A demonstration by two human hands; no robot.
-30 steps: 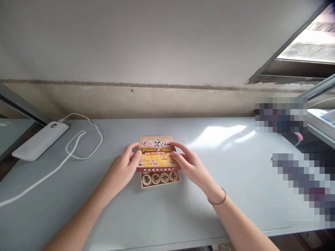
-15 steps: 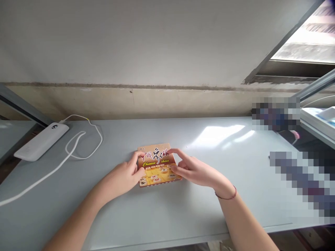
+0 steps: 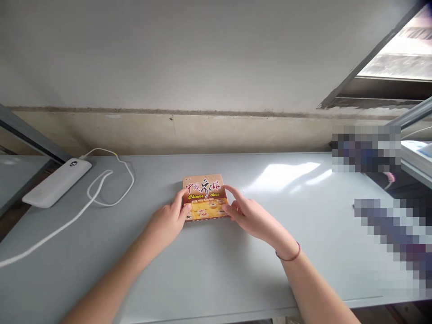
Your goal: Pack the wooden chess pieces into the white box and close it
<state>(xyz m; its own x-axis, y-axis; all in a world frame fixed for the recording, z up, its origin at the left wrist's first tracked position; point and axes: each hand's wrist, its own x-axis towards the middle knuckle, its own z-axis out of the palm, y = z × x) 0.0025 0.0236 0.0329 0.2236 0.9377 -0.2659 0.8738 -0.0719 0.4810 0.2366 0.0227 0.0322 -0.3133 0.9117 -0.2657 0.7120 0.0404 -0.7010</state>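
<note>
Chinese chess box lies flat on grey tabletop, printed face up, near table's middle. Left hand and right hand flank box from 2 opposite sides, fingers curved, fingertips at side edges, neither clenched; firmness of grip cannot be told. Side contact appears to steady box, not lift it. Cord bracelet on right wrist. White power bank, looped cable well apart, left.

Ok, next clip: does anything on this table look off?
The Chinese chess box lies flat between the left hand and right hand, apparently undamaged. Only the two pixelated patches at the right of the grey table stand out, hiding what lies there.
</note>
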